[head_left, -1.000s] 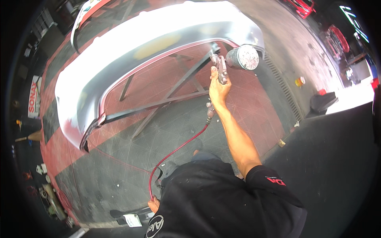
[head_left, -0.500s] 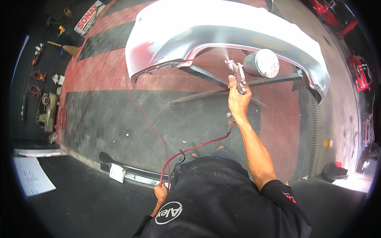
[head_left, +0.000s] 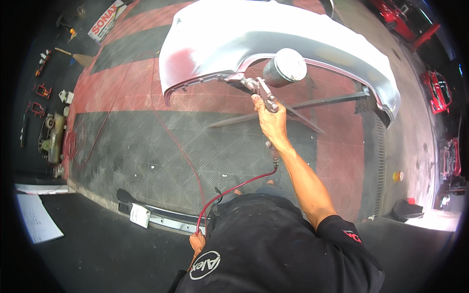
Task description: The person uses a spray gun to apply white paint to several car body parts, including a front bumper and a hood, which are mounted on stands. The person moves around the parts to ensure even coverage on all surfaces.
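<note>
Floor (head_left: 146, 146): ridged tiles in red and black blocks, dusty, with a long drain grate (head_left: 380, 166) at right and bare grey ground beyond it. Room: a broom (head_left: 83, 59) at upper left, a machine (head_left: 51, 139) beside a coiled red line (head_left: 71, 146), a red car (head_left: 436, 92) at far right.

Lettering: a white sign (head_left: 106, 22) with red capitals at upper left; a round white emblem (head_left: 205, 265) on your black shirt (head_left: 278, 239); red print on your right sleeve (head_left: 337, 232); a written sheet (head_left: 39, 219) at lower left, too small to read; a pale printed packet (head_left: 140, 215) at the floor's near edge.

Containers: one dark cup (head_left: 273, 75) on your spray gun (head_left: 265, 93), its pale lid (head_left: 291, 64) spattered, contents hidden; one small yellow tub (head_left: 398, 177) at right, contents too small to tell.

Workpiece: one bumper (head_left: 293, 36), white and grey with a reddish patch at its left end, ahead of you above crossed metal bars (head_left: 322, 102).

Hands: your right hand (head_left: 272, 122) grips the spray gun near the bumper's lower edge; your left hand (head_left: 197, 241) is closed round the red hose (head_left: 239, 185) at your left side.
</note>
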`<state>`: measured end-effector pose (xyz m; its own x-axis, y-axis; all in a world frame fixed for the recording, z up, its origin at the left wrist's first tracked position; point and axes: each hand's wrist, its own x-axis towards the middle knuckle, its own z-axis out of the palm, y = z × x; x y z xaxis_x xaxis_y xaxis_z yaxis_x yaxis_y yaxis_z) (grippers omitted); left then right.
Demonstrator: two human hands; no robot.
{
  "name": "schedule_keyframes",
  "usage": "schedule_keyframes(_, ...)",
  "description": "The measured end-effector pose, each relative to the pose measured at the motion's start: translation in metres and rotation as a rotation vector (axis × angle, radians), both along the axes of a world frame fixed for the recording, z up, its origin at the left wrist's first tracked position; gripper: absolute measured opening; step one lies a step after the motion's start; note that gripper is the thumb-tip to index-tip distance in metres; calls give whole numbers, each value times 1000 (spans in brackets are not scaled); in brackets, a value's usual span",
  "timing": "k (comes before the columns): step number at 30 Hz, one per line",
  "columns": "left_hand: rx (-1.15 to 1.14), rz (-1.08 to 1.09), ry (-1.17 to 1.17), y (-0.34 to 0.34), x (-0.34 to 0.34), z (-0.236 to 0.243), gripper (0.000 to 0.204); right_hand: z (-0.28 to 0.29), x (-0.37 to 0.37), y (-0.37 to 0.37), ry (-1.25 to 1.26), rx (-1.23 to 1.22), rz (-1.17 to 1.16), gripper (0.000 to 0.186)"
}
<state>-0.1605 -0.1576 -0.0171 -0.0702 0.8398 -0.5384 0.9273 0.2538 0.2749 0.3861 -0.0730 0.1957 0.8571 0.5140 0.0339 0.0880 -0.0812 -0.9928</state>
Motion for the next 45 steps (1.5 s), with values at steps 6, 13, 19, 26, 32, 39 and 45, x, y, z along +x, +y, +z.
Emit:
schedule_keyframes(6, 28, -132, -29, 29, 9, -12, 46, -7, 56, -29, 25, 53, -222, 35)
schedule_keyframes(13, 89, -136, -62, 54, 17, -51, 51, -11, 124, -82, 27, 104, -458, 34)
schedule_keyframes(19, 251, -332, 11, 82, 30, -91, 55, -12, 193, -135, 1, 192, -645, 39)
schedule_keyframes(26, 151, -375, -108, 102, 114, -66, 49, -20, 253, -235, -8, 150, -861, 43)
schedule_keyframes(32, 85, -491, -23, 143, 158, -89, 51, -27, 301, -275, -39, 173, -981, 44)
schedule_keyframes(39, 96, -573, 14, 148, 244, -65, 51, -27, 327, -331, 4, 129, -1088, 46)
schedule_keyframes(45, 91, -632, 21, 162, 268, -58, 52, -37, 330, -364, 46, 120, -1230, 50)
